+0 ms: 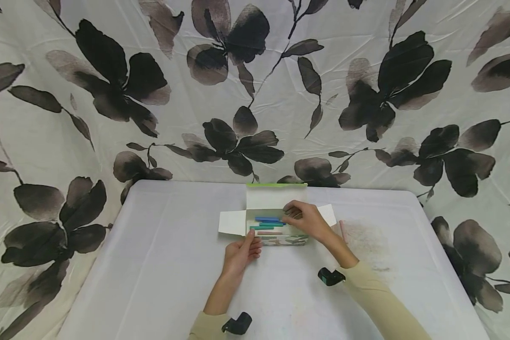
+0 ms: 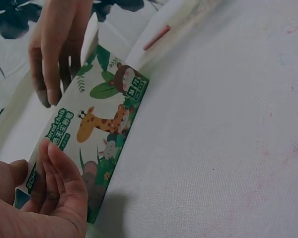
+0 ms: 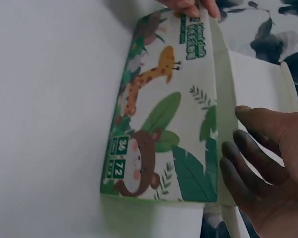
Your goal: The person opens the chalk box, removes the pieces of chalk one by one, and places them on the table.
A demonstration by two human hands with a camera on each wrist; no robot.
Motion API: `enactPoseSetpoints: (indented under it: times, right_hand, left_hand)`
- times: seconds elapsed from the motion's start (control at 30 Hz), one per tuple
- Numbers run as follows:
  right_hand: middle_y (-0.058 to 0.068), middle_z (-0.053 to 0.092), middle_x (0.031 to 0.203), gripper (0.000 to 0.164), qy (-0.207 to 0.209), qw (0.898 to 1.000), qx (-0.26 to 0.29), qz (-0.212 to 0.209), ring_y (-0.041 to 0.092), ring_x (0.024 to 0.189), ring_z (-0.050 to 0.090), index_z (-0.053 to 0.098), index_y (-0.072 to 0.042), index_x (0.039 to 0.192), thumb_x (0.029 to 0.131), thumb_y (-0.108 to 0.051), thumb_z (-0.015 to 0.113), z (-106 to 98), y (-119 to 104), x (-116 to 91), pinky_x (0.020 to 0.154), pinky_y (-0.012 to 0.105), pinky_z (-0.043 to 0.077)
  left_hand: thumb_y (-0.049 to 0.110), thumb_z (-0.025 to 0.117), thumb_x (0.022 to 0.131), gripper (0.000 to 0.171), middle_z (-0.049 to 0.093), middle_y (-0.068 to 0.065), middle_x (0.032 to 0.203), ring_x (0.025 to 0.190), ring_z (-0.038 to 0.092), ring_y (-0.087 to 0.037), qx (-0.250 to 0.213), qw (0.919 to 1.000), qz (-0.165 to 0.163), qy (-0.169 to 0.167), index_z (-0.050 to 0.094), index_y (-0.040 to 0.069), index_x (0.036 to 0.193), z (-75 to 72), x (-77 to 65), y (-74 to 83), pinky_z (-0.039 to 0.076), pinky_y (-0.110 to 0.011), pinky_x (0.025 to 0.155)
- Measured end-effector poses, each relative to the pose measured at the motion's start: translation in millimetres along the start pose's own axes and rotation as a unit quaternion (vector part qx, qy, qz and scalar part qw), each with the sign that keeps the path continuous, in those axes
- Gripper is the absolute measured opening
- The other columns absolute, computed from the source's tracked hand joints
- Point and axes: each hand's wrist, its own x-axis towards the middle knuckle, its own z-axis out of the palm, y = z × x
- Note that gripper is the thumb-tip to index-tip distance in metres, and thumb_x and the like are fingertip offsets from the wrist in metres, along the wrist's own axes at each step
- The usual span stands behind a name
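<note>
An open cardboard chalk box (image 1: 285,240) with cartoon animals on its front lies on the table. Inside it are several chalk sticks: blue ones (image 1: 265,218), green ones (image 1: 261,228) and a pinkish one (image 1: 269,233). My left hand (image 1: 239,255) holds the box's near left corner, thumb at the rim and fingers against the printed front (image 2: 97,129). Over the box's right part hovers my right hand (image 1: 308,219), fingers loosely bent and fingertips dusty. Nothing shows between its thumb and fingers in the right wrist view (image 3: 273,163). The box's right interior is partly hidden by this hand.
The box's lid (image 1: 276,196) stands up at the back, with side flaps (image 1: 232,222) spread outward. A reddish chalk stick (image 2: 157,37) lies on the white table (image 1: 165,264) right of the box, beside a dusty smudge (image 1: 367,238). Flowered cloth (image 1: 246,104) hangs behind.
</note>
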Motion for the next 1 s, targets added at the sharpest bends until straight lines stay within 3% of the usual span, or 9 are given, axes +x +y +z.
enactPoseSetpoints:
  times: [0.23,0.4,0.57,0.77,1.0]
  right_hand:
    - [0.018,0.071,0.105,0.026,-0.064,0.997,-0.018,-0.029,0.027,0.093,0.069,0.068,0.007,0.113,0.093,-0.007,0.077,15,3,7,0.083,0.038,0.06]
    - [0.01,0.071,0.094,0.017,-0.106,0.992,-0.035,-0.052,0.018,0.085,0.066,0.07,0.003,0.106,0.098,-0.012,0.072,23,5,11,0.076,0.029,0.058]
    - [0.004,0.071,0.09,0.02,-0.132,0.988,-0.075,-0.036,0.01,0.078,0.061,0.073,0.0,0.105,0.102,-0.019,0.066,29,6,17,0.071,0.027,0.053]
    - [0.006,0.074,0.1,0.025,-0.182,0.98,-0.081,-0.002,0.015,0.087,0.064,0.075,-0.001,0.109,0.104,-0.021,0.062,31,2,24,0.079,0.032,0.055]
    - [0.009,0.075,0.106,0.024,-0.251,0.964,-0.089,0.0,0.017,0.093,0.066,0.077,0.001,0.111,0.103,-0.017,0.063,30,-6,32,0.082,0.031,0.056]
  left_hand:
    - [0.041,0.062,0.104,0.058,0.073,-0.007,0.093,0.076,0.065,-0.007,0.007,0.9999,-0.001,-0.009,0.066,-0.015,0.118,-2.1,-0.3,1.1,0.058,-0.018,0.07]
    - [0.042,0.062,0.104,0.057,0.074,-0.008,0.095,0.077,0.066,-0.007,0.008,0.9999,0.0,-0.009,0.066,-0.014,0.117,-2.5,1.2,1.3,0.059,-0.019,0.071]
    - [0.041,0.063,0.104,0.057,0.073,-0.007,0.092,0.077,0.067,-0.007,0.005,1.0,0.003,-0.004,0.067,-0.014,0.116,0.9,-1.0,3.9,0.059,-0.019,0.072]
    - [0.04,0.063,0.104,0.056,0.072,-0.007,0.092,0.077,0.067,-0.007,0.0,1.0,0.005,-0.006,0.066,-0.015,0.117,2.2,-4.0,4.2,0.058,-0.018,0.072]
    - [0.04,0.062,0.105,0.057,0.072,-0.009,0.094,0.078,0.067,-0.008,-0.006,0.9999,0.006,-0.012,0.065,-0.015,0.117,1.1,-4.1,1.7,0.059,-0.019,0.074]
